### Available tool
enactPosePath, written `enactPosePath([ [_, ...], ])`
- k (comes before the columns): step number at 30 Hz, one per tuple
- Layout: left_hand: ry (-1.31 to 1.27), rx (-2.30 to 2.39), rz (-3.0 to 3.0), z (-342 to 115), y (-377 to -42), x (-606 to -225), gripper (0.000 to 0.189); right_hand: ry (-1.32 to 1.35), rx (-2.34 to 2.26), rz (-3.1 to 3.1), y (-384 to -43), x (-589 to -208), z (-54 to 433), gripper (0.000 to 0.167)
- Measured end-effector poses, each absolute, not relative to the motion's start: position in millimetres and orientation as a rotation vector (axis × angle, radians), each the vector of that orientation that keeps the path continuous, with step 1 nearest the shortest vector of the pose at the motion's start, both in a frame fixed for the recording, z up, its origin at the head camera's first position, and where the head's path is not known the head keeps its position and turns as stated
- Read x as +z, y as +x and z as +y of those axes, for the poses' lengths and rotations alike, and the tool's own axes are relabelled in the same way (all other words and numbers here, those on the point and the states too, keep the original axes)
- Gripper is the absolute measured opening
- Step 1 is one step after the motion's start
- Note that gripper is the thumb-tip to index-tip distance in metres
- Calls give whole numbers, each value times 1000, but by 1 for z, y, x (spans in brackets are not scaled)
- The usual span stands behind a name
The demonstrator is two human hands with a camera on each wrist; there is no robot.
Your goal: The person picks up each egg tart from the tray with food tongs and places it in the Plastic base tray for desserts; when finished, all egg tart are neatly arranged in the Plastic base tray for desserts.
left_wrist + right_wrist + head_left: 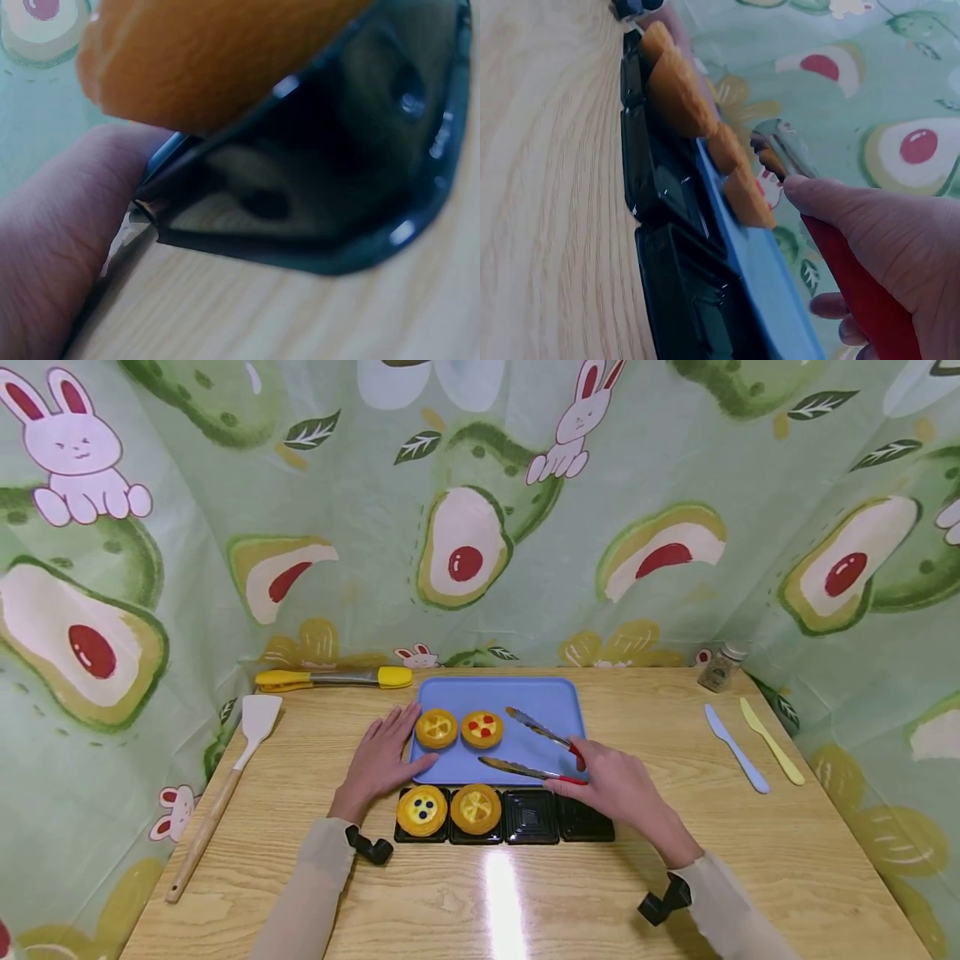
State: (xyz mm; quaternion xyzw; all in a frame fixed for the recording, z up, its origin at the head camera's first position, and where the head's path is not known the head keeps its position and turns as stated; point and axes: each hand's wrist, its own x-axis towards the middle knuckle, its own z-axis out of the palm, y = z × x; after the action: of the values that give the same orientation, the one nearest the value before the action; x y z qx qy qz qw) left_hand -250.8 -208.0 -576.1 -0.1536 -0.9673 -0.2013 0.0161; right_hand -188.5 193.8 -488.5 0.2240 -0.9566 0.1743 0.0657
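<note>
My right hand [618, 785] grips red-handled tongs [538, 727], whose two arms are spread apart over the right part of a blue tray [495, 690]. Along the tray's left edge rests my left hand [384, 760], fingers extended and thumb near its front corner. Two egg tarts lie on the tray: one with yellow fruit pieces [437, 728], one with red pieces [482, 730]. In front is a black compartment tray [531, 817]. Its leftmost compartment bears a blueberry tart [422, 810]; beside it is another yellow-fruit tart [476, 809]. The two right compartments show bare black bottoms.
Yellow-ended tongs [333, 678] lie at the back left, and a white spatula [255, 727] with a wooden handle at the left. On the right are a spice jar [722, 667], a blue knife [737, 748] and a yellow knife [772, 741]. Patterned cloth surrounds the table.
</note>
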Motion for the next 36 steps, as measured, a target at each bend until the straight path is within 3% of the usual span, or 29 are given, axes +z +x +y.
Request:
enactPosePath([
  [36, -480, -612, -3010, -208, -253, -580, 105, 750, 356, -3013, -235, -510, 161, 65],
])
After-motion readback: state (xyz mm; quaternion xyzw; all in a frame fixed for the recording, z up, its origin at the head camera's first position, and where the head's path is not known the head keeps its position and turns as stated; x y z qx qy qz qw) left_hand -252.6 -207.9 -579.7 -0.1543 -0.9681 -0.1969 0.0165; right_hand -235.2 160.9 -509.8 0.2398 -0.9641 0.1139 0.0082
